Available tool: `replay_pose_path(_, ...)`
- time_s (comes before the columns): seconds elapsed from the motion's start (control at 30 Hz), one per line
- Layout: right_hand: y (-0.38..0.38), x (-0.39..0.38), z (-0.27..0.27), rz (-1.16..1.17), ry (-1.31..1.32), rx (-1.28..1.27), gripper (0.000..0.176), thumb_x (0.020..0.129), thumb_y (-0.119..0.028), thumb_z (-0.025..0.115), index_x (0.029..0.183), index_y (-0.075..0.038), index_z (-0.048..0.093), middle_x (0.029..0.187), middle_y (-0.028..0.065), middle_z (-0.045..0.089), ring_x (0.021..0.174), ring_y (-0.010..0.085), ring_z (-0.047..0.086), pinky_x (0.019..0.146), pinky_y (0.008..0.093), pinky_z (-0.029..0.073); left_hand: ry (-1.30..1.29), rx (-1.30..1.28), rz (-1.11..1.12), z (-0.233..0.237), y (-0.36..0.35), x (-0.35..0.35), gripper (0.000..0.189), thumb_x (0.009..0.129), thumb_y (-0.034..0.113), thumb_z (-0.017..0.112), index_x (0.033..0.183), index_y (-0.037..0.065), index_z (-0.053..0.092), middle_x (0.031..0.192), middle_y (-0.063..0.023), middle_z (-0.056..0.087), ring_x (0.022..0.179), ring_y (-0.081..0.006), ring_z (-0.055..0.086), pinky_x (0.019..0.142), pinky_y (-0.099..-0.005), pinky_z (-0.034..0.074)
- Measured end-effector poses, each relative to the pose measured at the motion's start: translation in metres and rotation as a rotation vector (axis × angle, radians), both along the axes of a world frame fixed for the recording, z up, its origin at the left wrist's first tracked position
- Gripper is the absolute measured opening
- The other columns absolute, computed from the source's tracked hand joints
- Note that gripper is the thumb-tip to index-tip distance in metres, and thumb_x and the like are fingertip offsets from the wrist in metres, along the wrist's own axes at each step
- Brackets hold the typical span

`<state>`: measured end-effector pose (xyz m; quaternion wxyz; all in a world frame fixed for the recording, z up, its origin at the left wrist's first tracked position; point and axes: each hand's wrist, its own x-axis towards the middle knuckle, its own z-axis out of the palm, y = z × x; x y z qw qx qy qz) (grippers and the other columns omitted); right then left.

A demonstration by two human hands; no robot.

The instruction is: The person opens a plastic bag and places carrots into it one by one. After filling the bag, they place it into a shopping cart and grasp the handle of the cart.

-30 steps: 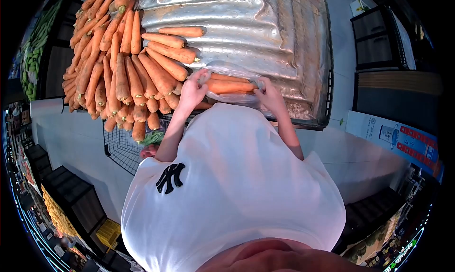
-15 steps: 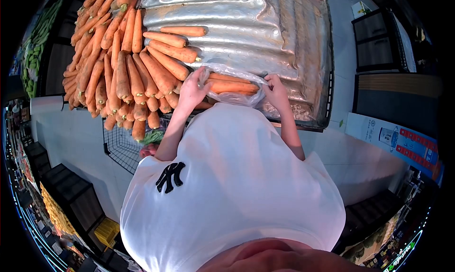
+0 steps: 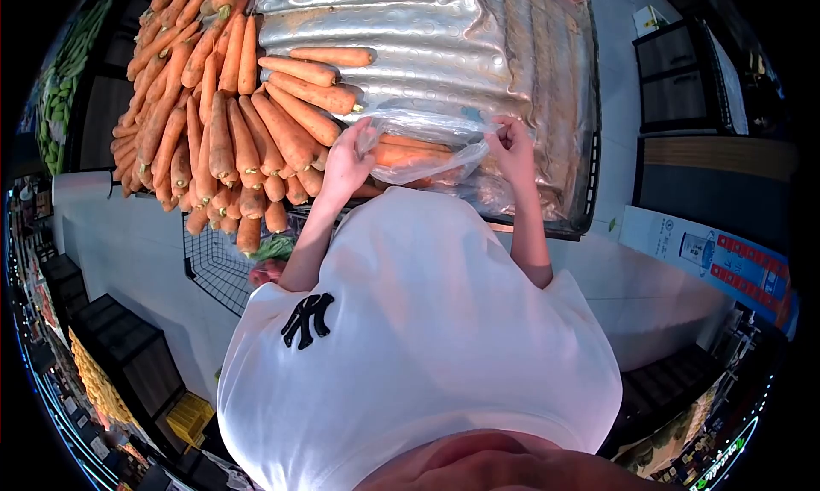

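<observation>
A clear plastic bag [image 3: 465, 162] with carrots [image 3: 406, 154] inside is stretched between my two hands at the near edge of the display. My left hand [image 3: 348, 159] is closed on the bag's left side. On the other side, my right hand [image 3: 512, 147] pinches the bag's rim, fingers pressed together. The carrots in the bag lie sideways, partly veiled by the plastic. Just left of my left hand begins a large pile of loose carrots [image 3: 222, 136], a few of them lying apart on the silver padded liner [image 3: 410, 55].
Below the pile stands a wire shopping cart [image 3: 213, 260] with something leafy green in it. A black rim [image 3: 592, 149] edges the display on the right. Further right is a blue and white printed box [image 3: 709, 252]. Green vegetables [image 3: 64, 89] lie on a stand at far left.
My right hand has moved right and slightly up, drawing the bag's rim wider and flatter over the carrots. My left hand has barely moved.
</observation>
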<state>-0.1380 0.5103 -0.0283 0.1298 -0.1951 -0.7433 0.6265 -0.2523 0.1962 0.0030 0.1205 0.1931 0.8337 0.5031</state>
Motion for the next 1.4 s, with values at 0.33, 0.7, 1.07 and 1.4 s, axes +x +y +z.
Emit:
replay_pose_path(0.33,-0.024,0.007,0.062,-0.09,0.116,0.501,0.037,0.085,-0.01,0.076,0.118,-0.002,0.061,0.111,0.0088,0.064,0.094,0.0187,0.064,0.084,0.0318,0.052,0.127,-0.005,0.027,0.009,0.004,-0.002,0.032,0.083,0.004,0.069,0.115,0.002,0.068,0.119,-0.0183,0.065,0.109,-0.0312,0.064,0.092,-0.0372,0.051)
replay_pose_path(0.7,-0.054,0.006,0.073,0.045,0.302,0.61,0.01,0.084,-0.007,0.072,0.092,-0.003,0.069,0.098,0.0125,0.069,0.093,0.032,0.065,0.082,0.0393,0.051,0.167,0.024,0.059,0.016,0.004,-0.005,0.024,0.086,0.006,0.068,0.11,0.002,0.07,0.123,-0.0168,0.065,0.121,-0.0325,0.059,0.104,-0.0394,0.045)
replay_pose_path(1.07,-0.065,0.013,0.08,0.088,0.283,0.543,0.008,0.085,-0.006,0.072,0.091,-0.003,0.07,0.087,0.013,0.07,0.08,0.0308,0.067,0.071,0.038,0.052,0.621,-0.203,0.054,0.036,0.016,-0.086,0.03,0.084,0.009,0.07,0.114,0.007,0.069,0.121,-0.01,0.067,0.115,-0.032,0.06,0.102,-0.0411,0.044)
replay_pose_path(1.4,-0.059,0.027,0.074,0.066,0.299,0.478,0.007,0.085,-0.006,0.072,0.089,-0.001,0.07,0.081,0.0132,0.07,0.073,0.0292,0.066,0.066,0.0362,0.05,0.777,-0.471,-0.178,0.011,0.044,-0.145,0.051,0.08,0.007,0.071,0.129,0.013,0.06,0.121,-0.0065,0.062,0.12,-0.0299,0.054,0.106,-0.0427,0.04)
